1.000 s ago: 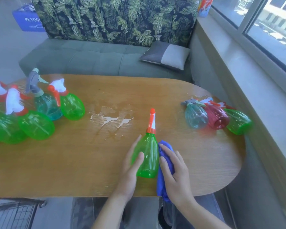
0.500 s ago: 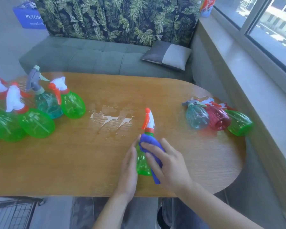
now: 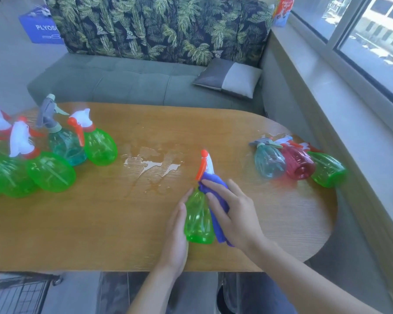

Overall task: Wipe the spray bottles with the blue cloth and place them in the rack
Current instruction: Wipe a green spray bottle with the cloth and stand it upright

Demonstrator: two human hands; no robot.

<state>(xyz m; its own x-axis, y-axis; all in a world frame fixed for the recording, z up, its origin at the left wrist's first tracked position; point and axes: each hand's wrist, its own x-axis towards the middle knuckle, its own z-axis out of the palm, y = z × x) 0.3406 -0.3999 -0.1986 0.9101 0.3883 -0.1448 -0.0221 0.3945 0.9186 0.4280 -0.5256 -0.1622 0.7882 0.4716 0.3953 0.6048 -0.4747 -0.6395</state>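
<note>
Both hands' fingers [image 3: 216, 201] flank green bottle [image 3: 199, 219].

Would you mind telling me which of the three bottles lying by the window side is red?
The middle one, the red spray bottle, lying between a teal bottle and a green bottle.
</note>
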